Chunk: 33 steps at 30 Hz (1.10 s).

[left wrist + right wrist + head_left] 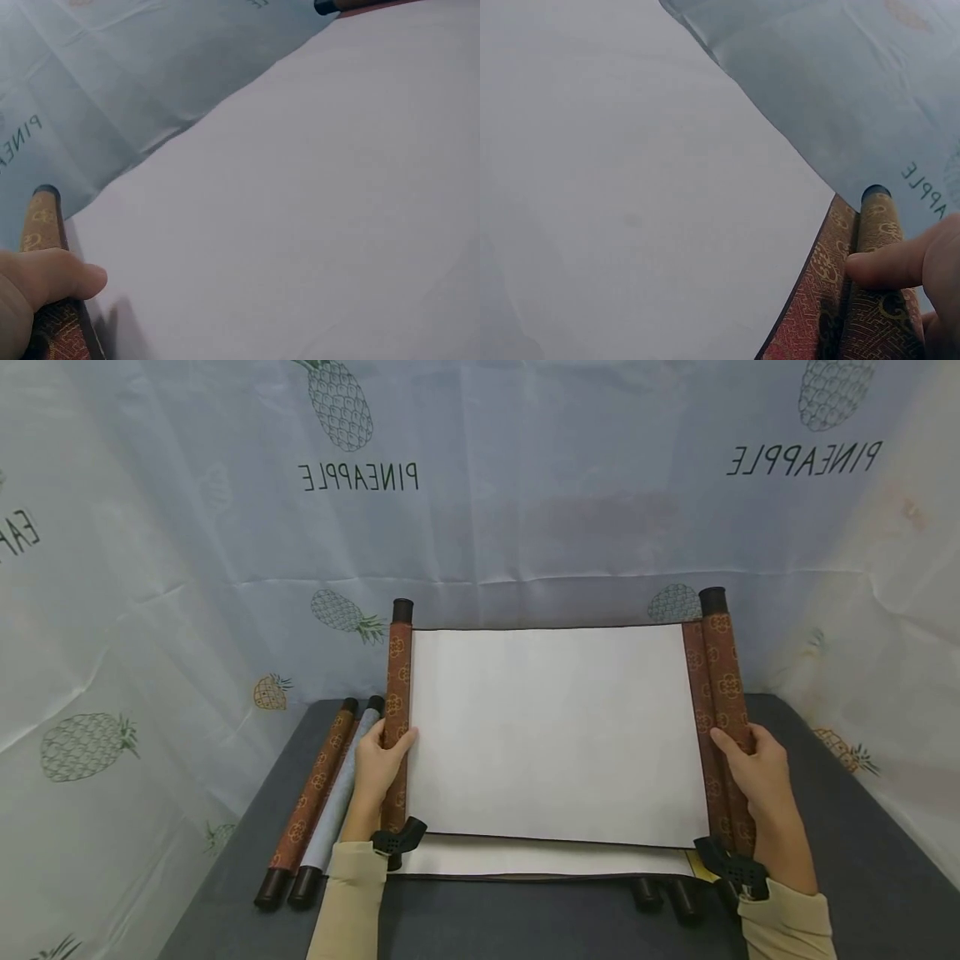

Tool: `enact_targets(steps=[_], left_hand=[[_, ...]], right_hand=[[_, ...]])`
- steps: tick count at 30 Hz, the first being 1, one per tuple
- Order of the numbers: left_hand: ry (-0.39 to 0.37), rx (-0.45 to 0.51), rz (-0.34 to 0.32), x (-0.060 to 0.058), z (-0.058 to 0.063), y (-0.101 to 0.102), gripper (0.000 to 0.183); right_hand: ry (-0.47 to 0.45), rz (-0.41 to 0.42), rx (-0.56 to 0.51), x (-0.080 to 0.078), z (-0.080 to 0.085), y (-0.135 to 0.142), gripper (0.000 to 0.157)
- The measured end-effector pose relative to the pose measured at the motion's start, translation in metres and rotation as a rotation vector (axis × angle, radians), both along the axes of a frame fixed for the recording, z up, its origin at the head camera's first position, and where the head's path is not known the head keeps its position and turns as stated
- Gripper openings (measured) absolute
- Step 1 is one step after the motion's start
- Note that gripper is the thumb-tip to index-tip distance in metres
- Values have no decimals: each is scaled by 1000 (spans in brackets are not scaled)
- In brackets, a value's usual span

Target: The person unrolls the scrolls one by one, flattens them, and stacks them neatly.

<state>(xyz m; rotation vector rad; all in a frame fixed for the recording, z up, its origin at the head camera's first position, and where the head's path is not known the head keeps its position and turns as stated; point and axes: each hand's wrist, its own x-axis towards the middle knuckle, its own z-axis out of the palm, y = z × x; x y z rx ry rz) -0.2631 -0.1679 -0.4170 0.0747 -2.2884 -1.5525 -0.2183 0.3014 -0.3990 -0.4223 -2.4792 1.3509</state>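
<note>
A partly unrolled scroll with a blank white sheet [555, 735] is stretched between both hands, raised above the table. My left hand [381, 767] grips its left roll [399, 672], covered in brown-red patterned cloth with dark end caps. The thumb lies over the front of that roll in the left wrist view. On the other side, my right hand [761, 768] grips the thicker right roll [724, 668], thumb across the patterned cloth [877, 322]. A strip of the same brocade borders the sheet beside this roll. The fingers behind both rolls are mostly hidden.
Another white sheet [540, 858] with a yellow edge at its right lies under the held scroll. Dark roller ends [684, 902] poke out at its lower right. Left of it, a brown patterned scroll [311, 806] and a pale grey-blue one [337, 806] lie rolled on the grey table [540, 922]. A pineapple-print curtain [525, 527] hangs behind.
</note>
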Motion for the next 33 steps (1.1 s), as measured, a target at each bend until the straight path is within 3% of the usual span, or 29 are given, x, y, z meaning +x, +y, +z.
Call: enact_targets(steps=[12,18,25,33], left_hand=[[-69,-12,-43,-5,-5,-3,61],[-89,-71,-71,-5,-6,-1,68],[-70,-92,-51,-8,-10,0,68],[-133,-104,-9,-10,-11,1,95]], right_hand=[[5,-42,-5,1,-2,-2,75],[26,-47,23,1,-3,-2,80],[33,-87,11,-1,-4,1,72],[15,-92,23,-2,-4,4,73]])
